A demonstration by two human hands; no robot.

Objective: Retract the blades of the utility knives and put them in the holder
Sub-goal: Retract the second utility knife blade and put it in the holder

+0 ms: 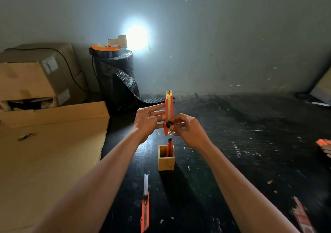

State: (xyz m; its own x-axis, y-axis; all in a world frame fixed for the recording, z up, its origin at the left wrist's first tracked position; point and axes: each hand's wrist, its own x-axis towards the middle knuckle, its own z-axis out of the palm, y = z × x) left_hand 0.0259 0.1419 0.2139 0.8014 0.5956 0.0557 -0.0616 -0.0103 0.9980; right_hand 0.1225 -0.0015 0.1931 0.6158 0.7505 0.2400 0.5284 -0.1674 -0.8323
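Retract step in hand — left hand (148, 120) steadies the orange knife (169, 114) upright above the wooden holder (166, 161), right hand (188, 130) fingers pinched on its black knob, blade tip showing; next, likely slide fully back, then drop beside the knife already inside — no readable markings.

Dark scuffed table (232, 143), wooden holder (166, 159) standing on it, orange utility knife (145, 207) lying just nearer than the holder, cardboard sheet (44, 161) left of it
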